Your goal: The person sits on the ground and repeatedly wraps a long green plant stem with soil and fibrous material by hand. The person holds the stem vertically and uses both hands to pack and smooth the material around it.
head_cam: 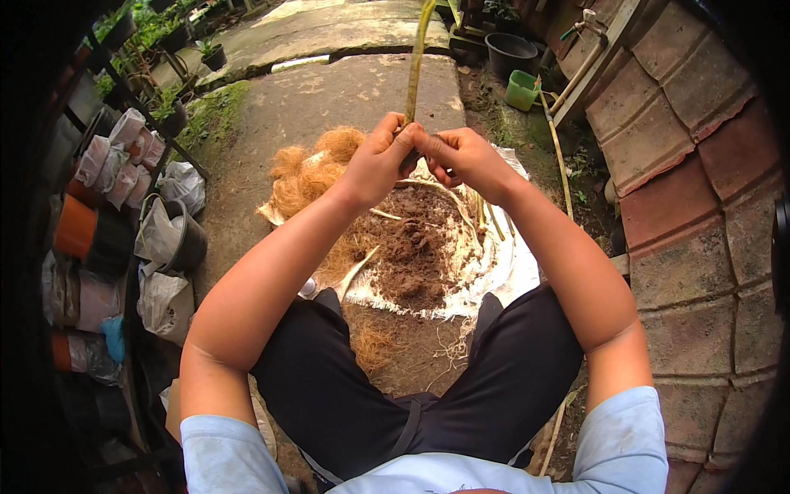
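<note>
My left hand (382, 157) grips the lower part of a long greenish-brown plant stem (419, 68), which stands upright above the fingers. Against it, at the stem's base, my right hand (463, 157) pinches with thumb and forefinger; a small dark bit shows between the hands, but what exactly it holds is hidden. Below both hands, dark brown soil (413, 247) lies heaped on a white woven plastic sheet (524, 259). Tan coconut fibre (308, 179) is bunched at the sheet's left side. A few more stems (494, 216) lie on the sheet's right side.
On the left stand a rack with wrapped pots and a black bucket (191, 241) with plastic bags. A green plastic container (522, 90) and a black tub (511, 52) are at the back right. Roof tiles (673, 272) line the right. Loose fibre (373, 339) lies between my legs.
</note>
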`<state>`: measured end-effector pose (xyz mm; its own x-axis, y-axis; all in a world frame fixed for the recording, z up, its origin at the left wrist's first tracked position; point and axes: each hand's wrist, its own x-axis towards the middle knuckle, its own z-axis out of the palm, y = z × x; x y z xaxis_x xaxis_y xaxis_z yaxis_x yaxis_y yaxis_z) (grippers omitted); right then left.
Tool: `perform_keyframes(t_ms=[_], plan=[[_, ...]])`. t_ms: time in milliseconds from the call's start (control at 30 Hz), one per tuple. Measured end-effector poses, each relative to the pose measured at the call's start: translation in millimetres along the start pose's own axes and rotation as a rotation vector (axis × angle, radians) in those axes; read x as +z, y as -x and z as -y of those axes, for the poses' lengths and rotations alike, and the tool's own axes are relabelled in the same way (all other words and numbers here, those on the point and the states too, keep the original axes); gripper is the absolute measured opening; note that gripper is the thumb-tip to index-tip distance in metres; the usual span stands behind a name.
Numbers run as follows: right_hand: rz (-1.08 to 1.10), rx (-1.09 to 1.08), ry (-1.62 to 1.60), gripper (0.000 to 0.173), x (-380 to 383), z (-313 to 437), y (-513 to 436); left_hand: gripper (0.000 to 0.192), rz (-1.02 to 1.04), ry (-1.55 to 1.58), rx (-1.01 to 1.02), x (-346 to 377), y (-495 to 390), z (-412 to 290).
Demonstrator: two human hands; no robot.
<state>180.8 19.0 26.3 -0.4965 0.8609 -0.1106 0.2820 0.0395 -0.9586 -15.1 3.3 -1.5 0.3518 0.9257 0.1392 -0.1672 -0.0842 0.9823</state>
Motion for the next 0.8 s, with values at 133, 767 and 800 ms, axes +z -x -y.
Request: perform_keyframes(t_ms=[133,767,800], plan=[[0.159,-0.139,0.039,0.045,-10,-5,5,0.028,-0.018,-0.208,0.043,6,0,2],[-0.13,-0.194,-0.936,0.024,13,-2,-2,0.028,-0.142,0.471,-0.029,23,-10,-11],[-0.142,-0.185,-1.003,0.025,15,0,-4,0.026,-0.177,0.542,-0.047,23,-10,-12]])
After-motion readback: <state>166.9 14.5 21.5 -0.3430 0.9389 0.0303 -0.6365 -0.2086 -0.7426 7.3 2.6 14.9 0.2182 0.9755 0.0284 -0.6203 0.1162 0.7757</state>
